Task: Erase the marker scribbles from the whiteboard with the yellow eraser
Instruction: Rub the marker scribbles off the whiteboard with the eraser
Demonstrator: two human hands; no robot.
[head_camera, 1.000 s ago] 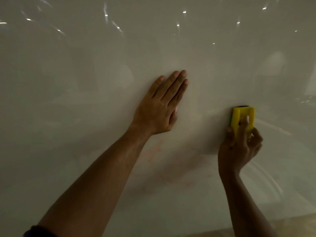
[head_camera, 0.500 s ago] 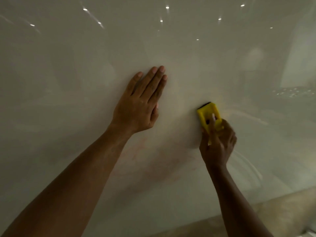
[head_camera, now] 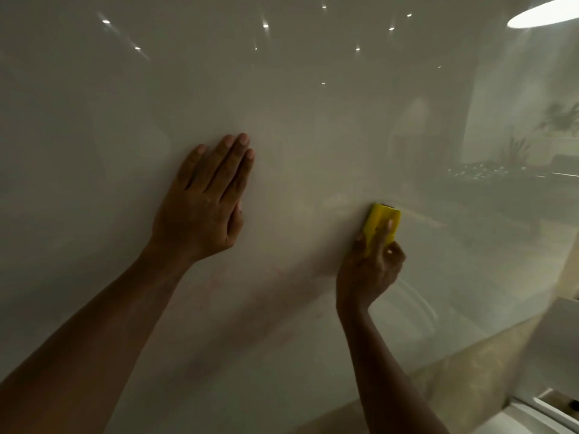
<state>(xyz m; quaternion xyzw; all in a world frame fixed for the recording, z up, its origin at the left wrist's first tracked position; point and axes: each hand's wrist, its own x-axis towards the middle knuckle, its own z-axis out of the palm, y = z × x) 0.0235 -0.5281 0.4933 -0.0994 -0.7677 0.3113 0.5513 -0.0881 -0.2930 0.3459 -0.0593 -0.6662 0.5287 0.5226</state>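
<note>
Eraser pressed to the whiteboard [head_camera: 313, 89]

My right hand [head_camera: 368, 270] grips the yellow eraser [head_camera: 380, 225]; my left hand [head_camera: 202, 208] lies flat, open, empty, beside faint reddish smears [head_camera: 250, 296].

You have one view, from the camera on your head, close to the whiteboard [head_camera: 282, 89] and facing it slightly upward. The board fills nearly the whole frame; its lower edge runs off toward 4 o'clock.

Yellow eraser [head_camera: 380, 225], glossy white whiteboard [head_camera: 313, 120], faint reddish smears [head_camera: 219, 286].
</note>
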